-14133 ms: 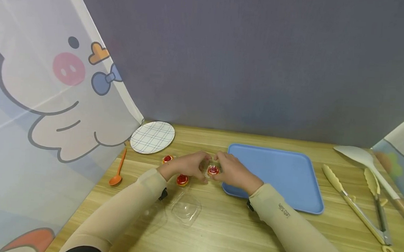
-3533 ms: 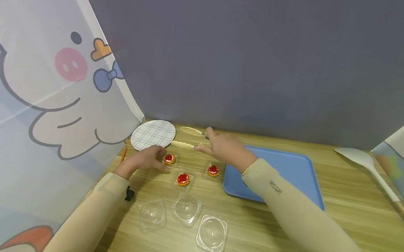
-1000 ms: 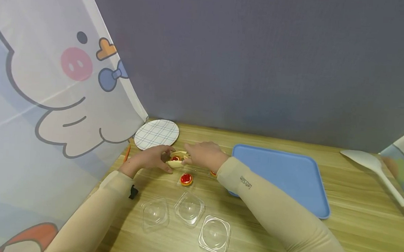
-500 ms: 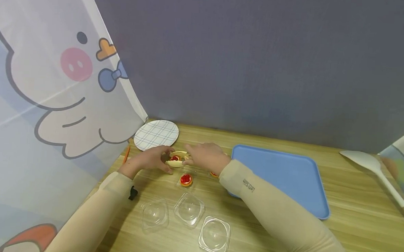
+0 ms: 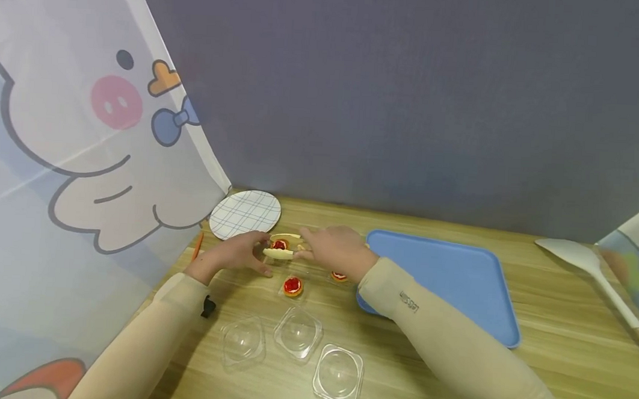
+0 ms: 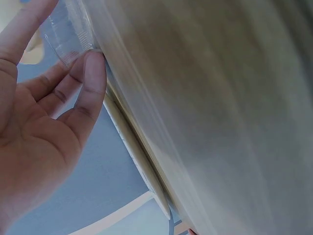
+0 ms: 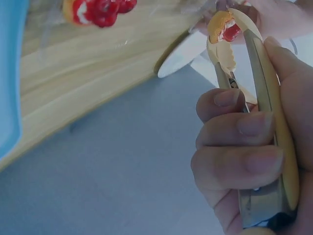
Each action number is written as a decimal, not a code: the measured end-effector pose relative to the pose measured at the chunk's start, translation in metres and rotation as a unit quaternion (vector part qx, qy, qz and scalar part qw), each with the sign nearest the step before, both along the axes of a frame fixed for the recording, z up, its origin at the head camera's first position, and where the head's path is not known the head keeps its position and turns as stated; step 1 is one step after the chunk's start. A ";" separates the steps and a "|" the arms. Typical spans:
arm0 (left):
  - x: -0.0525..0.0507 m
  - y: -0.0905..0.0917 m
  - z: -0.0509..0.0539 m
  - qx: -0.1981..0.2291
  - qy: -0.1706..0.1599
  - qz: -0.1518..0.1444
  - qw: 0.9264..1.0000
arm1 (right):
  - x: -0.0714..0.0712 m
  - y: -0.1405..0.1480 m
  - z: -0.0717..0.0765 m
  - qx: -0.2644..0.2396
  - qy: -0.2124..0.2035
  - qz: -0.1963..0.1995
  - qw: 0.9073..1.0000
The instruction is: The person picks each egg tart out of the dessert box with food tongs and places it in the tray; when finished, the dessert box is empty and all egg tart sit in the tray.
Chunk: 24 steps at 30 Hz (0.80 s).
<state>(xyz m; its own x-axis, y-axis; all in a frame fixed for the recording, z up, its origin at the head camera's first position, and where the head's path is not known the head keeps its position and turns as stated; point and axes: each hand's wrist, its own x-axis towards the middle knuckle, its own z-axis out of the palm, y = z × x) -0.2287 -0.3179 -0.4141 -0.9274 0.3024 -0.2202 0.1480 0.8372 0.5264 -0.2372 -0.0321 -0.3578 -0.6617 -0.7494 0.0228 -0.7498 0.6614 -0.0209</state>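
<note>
My right hand (image 5: 338,250) grips a pair of tongs (image 7: 264,73) with cream tips, its fingers wrapped round the metal arms. Between the tips sits a small red-topped tart (image 5: 279,245), tilted in the right wrist view (image 7: 222,27). Just to its left is my left hand (image 5: 243,254); in the left wrist view its curled fingers and thumb pinch the edge of a clear plastic container base (image 6: 73,29). Two more tarts stand on clear bases: one nearer me (image 5: 292,286), the other (image 5: 339,277) partly behind my right wrist.
Three clear domed lids (image 5: 298,333) lie in front. A blue tray (image 5: 445,284) stands to the right, under my right forearm. At the back left is a white checked plate (image 5: 245,214), by an orange spoon (image 5: 198,245). A big white spoon (image 5: 577,255) lies far right.
Earlier both hands were at the right-hand tart's container; its lid now lies in front. The tongs left the right side and closed round the left tart, which has shifted slightly up and right.
</note>
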 end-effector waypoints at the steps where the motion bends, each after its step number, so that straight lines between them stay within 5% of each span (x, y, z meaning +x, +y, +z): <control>1: 0.000 0.000 0.000 -0.001 0.000 0.000 1.000 | 0.000 0.003 0.001 -0.002 0.003 -0.003 1.000; 11: -0.001 -0.001 -0.001 0.006 0.009 -0.004 1.000 | -0.004 0.040 0.011 -0.026 -0.001 -0.031 0.999; 24: 0.000 -0.002 -0.003 0.015 0.007 0.002 1.000 | -0.010 0.104 0.003 -0.063 -0.038 -0.090 0.993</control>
<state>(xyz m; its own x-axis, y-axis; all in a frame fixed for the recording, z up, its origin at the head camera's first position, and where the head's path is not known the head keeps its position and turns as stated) -0.2284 -0.3203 -0.4172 -0.9314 0.3046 -0.1991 0.1516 0.8222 0.5487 -0.2469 0.0714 -0.3549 -0.7885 -0.6126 0.0538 -0.6122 0.7736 -0.1639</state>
